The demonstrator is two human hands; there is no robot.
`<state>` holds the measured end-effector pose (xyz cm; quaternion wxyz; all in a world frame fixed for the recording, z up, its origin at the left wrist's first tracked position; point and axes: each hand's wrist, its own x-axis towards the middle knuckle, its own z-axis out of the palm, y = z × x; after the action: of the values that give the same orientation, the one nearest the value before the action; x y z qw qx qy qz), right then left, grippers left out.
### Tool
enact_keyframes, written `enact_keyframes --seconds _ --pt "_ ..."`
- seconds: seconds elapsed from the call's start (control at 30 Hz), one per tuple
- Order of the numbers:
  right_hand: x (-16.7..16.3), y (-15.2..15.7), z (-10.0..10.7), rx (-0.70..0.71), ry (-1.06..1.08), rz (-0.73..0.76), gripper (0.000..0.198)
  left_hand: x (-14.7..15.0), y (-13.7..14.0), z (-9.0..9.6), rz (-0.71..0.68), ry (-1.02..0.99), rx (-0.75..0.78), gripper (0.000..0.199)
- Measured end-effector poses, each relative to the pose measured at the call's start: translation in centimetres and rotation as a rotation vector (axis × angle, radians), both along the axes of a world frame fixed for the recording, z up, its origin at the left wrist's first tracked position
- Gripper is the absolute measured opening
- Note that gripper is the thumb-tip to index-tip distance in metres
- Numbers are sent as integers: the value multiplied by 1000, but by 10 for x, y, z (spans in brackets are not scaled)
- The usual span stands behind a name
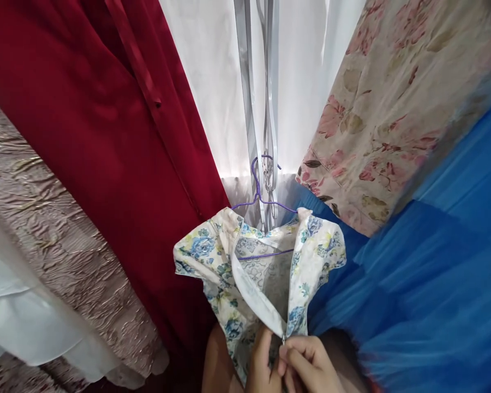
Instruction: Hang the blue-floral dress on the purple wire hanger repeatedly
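A short-sleeved white dress (229,284) with blue flowers hangs from a purple wire hanger (257,192). Its zipper (251,297) is undone from the neck down, so the front edges spread apart in a V. At the bottom of that V, my right hand (311,363) pinches the zipper pull (284,339) between thumb and fingers. Just beside it, my left hand (264,363) is closed on the dress fabric below the opening. The lower part of the dress is hidden behind my hands and past the frame's edge.
Grey-white straps (272,109) hang down to the hanger's hook. A red garment (106,136) and a crinkled pinkish one (65,229) hang at left. To the right are a pink floral cloth (372,136) and blue tulle (433,273). White cloth (204,71) hangs behind.
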<state>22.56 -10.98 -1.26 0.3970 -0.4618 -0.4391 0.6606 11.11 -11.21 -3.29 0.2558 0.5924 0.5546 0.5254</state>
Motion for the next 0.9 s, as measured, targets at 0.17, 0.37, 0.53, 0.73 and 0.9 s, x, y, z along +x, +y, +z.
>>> enact_keyframes --seconds 0.17,0.37,0.53,0.73,0.9 --pt "14 1 28 3 -8 10 49 9 7 10 -102 -39 14 16" --pt "8 23 49 79 182 -81 44 11 7 2 -106 -52 45 24" --pt "-2 57 88 168 197 -126 37 -9 13 -10 -209 64 22 35" --pt "4 90 165 322 220 -152 30 -10 8 -12 -283 111 1 26" --pt "6 86 198 433 223 -186 28 3 3 -34 -297 64 -59 36"
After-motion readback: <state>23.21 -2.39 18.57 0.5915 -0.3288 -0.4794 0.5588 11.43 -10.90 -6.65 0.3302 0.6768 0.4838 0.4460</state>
